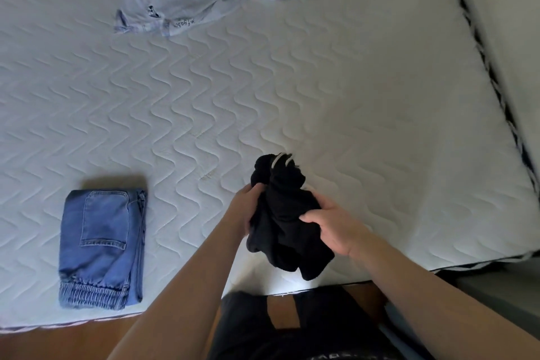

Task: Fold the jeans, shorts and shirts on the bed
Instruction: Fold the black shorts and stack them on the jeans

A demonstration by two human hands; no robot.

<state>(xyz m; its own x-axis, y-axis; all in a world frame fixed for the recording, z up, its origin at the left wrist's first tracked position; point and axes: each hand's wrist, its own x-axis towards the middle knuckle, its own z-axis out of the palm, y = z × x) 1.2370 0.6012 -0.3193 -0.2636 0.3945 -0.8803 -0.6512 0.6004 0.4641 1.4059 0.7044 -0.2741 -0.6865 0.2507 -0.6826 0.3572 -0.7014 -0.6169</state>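
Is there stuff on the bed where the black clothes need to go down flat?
Nothing visible. Both the left hand and right hand grip the black garment over bare mattress; the folded jeans lie off to the left.

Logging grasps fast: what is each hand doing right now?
Left hand: fingers curled round the bunched black garment, holding it.
Right hand: fingers gripping the same black garment.
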